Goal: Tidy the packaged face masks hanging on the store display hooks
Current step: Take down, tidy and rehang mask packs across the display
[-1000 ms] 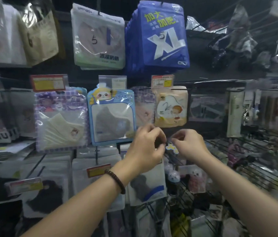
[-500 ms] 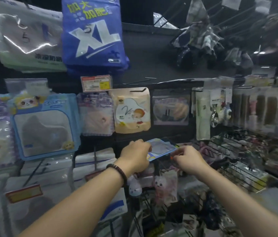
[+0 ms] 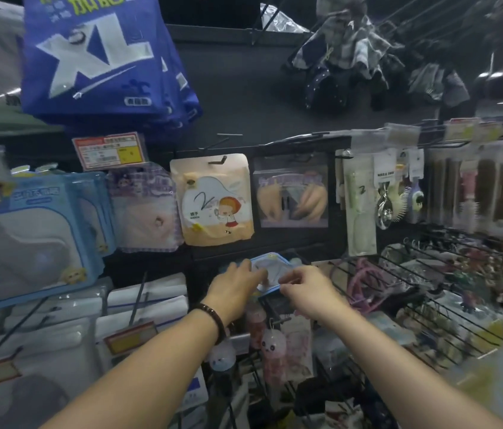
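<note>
A small blue-edged mask pack (image 3: 270, 267) lies tilted nearly flat below the hook row, held between both hands. My left hand (image 3: 234, 287) grips its left side, and my right hand (image 3: 307, 287) pinches its near right corner. Above hang an orange cartoon mask pack (image 3: 213, 199) on a hook, a purple-checked pack (image 3: 145, 209) and a large blue mask pack (image 3: 32, 239) at the left. A stack of blue XL mask packs (image 3: 101, 57) hangs higher up.
White mask packs (image 3: 148, 301) with red price tags fill the lower left. Wire racks (image 3: 448, 289) with small goods stand to the right. Combs and brushes (image 3: 398, 199) hang on the right hooks. Plush keychains (image 3: 272, 345) dangle below my hands.
The view has swung to the right and closer. Both hands moved from the lower hook area onto the small blue-edged pack and now hold it out flat.
</note>
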